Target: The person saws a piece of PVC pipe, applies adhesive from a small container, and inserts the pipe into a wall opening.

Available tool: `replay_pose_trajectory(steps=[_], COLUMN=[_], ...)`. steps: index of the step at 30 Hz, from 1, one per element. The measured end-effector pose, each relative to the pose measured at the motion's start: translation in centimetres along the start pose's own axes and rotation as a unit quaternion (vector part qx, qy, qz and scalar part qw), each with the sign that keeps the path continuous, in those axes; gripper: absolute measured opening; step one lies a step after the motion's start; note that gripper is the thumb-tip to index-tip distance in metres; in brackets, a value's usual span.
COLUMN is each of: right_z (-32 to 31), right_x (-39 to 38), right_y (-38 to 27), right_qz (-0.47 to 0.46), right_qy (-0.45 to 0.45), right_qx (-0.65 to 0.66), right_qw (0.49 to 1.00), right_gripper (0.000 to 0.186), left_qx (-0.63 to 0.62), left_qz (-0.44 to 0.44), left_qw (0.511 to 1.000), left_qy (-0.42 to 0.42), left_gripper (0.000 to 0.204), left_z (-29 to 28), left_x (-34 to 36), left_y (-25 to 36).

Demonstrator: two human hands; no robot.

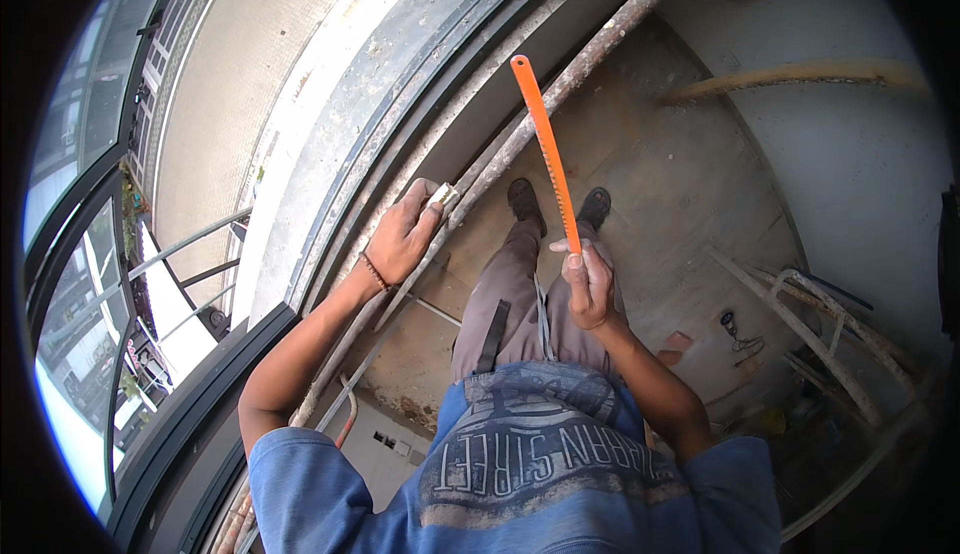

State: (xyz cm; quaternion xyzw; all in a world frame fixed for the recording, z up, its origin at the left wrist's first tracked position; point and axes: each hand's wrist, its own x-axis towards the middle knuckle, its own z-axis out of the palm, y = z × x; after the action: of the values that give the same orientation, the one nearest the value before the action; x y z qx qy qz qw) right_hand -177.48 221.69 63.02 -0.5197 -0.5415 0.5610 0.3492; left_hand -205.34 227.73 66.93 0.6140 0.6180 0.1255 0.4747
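My right hand [590, 289] is closed round the lower end of an orange hacksaw blade [548, 149], pinched between thumb and fingers. Its toothed edge is on the left, and its far tip with a hole points up and slightly left. My left hand [400, 242] grips a small whitish block [443, 195] beside the window frame, just over a paint-spattered pole [600, 49]. What the block is made of I cannot tell. Blade and block are apart.
An open window with a dark frame [215, 394] and a dusty sill [400, 54] runs along my left. Spattered poles cross before me. At the right stand metal frame pieces [800, 324]; a cable [740, 339] and a reddish brick piece [676, 344] lie on the floor.
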Motion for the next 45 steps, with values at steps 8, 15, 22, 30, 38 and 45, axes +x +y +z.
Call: replay_pose_trajectory(steps=[8,15,22,30,38,45], right_z=[-5.7,-8.4,-7.0,-8.3,-1.2,0.9], right_x=[-5.9,-11.5,-19.1,-22.4,-29.5,-42.0], right_y=[4.4,8.0,12.0,9.8,13.3,14.1], right_qz=[0.016,0.055,0.136,0.124,0.317,0.381], right_qy=[0.244,0.459,0.524,0.62,0.678,0.816], right_qx=[0.107,0.011,0.045,0.117,0.203,0.039], right_qw=[0.964,0.887,0.839,0.766,0.632,0.433], right_gripper=[0.021,0.016,0.018,0.02,0.037,0.022], left_qx=[-0.133,-0.233,-0.187,-0.116,0.039,0.154], left_qz=[-0.017,-0.022,0.043,0.101,0.107,0.282], left_qw=[0.981,0.948,0.916,0.897,0.801,0.668], left_qy=[-0.141,-0.217,-0.353,-0.415,-0.588,-0.671], left_gripper=[0.024,0.025,0.028,0.028,0.026,0.025], left_z=[11.7,24.4,30.0,35.3,42.4,49.5], left_x=[0.6,3.3,9.3,10.4,3.1,-2.8], left_y=[6.8,11.0,16.5,18.2,14.0,14.9])
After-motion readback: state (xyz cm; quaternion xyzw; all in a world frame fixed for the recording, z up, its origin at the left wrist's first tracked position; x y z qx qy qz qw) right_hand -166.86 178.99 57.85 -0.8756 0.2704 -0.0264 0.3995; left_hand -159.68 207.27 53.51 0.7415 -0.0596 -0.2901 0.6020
